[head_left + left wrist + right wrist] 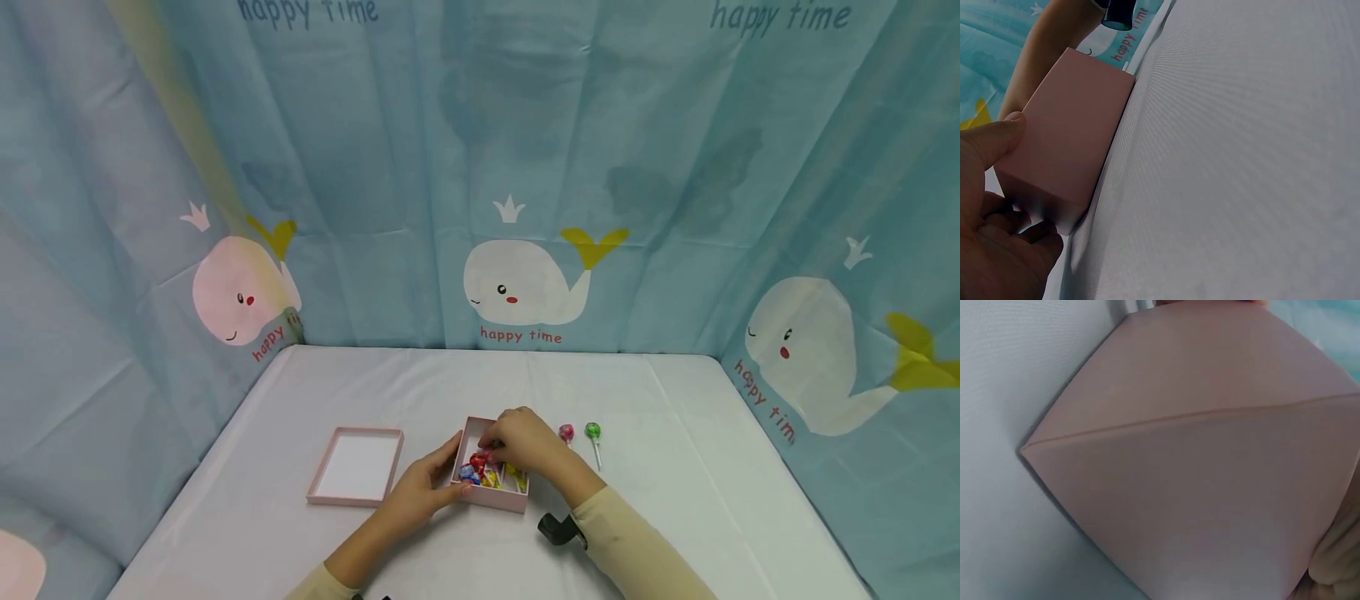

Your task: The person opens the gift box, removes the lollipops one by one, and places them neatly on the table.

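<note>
An open pink box [498, 498] stands on the table with several wrapped lollipops [468, 473] in red, blue and yellow inside. My left hand [420, 493] holds its left side, thumb on the front wall; in the left wrist view the thumb [1007, 139] presses one face and curled fingers touch the end. My right hand [525, 442] reaches over the far right rim into the box, its fingertips pinching a pink lollipop among the others. The right wrist view is filled by the box's outer walls [1197, 487], with the fingertips hidden.
A shallow pink lid [356, 467] with a white inside lies left of the box. Right of my right hand lie a pink-red lollipop [566, 432] and a green lollipop [593, 432]. A white cloth covers the table [675, 467]; blue whale-print curtains [660, 208] hang around it.
</note>
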Demonstrator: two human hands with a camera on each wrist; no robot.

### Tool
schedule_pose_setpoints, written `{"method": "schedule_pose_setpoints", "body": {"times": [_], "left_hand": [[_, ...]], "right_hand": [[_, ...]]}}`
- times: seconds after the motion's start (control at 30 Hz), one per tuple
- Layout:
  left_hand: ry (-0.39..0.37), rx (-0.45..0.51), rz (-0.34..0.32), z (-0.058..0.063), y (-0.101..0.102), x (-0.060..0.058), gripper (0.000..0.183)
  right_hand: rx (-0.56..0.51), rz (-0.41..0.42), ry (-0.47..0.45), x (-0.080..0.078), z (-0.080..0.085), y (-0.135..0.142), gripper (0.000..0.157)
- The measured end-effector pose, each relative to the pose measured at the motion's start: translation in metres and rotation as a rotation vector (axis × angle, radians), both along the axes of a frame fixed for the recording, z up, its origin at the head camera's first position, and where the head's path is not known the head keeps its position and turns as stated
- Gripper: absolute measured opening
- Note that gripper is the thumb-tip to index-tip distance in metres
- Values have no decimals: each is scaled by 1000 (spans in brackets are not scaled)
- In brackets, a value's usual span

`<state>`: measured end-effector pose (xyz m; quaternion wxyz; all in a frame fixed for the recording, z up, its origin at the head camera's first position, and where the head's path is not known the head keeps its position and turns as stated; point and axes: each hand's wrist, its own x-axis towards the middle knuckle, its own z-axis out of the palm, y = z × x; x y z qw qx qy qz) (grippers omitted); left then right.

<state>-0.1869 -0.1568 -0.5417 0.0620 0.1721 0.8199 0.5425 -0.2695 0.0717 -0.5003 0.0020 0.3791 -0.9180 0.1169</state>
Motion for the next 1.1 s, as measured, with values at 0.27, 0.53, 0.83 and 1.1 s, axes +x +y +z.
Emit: {"method": "schedule_pose_setpoints", "body": {"times": [0.27,0.53,0.83,1.1], "left_hand": [[-7,17,-11,-1,1,0,88],[-5,-6,9,-2,1,1,88],[-14,-16,24,2,1,2,86],[-29,13,18,3,2,3,85]], "right_hand": [[-117,3,19,-2,1,8,17],[-292,-39,-1,2,16,20,19],[-524,-127,-118,9,35,43,20],[-611,-189,-135,23,52,72,21]]}}
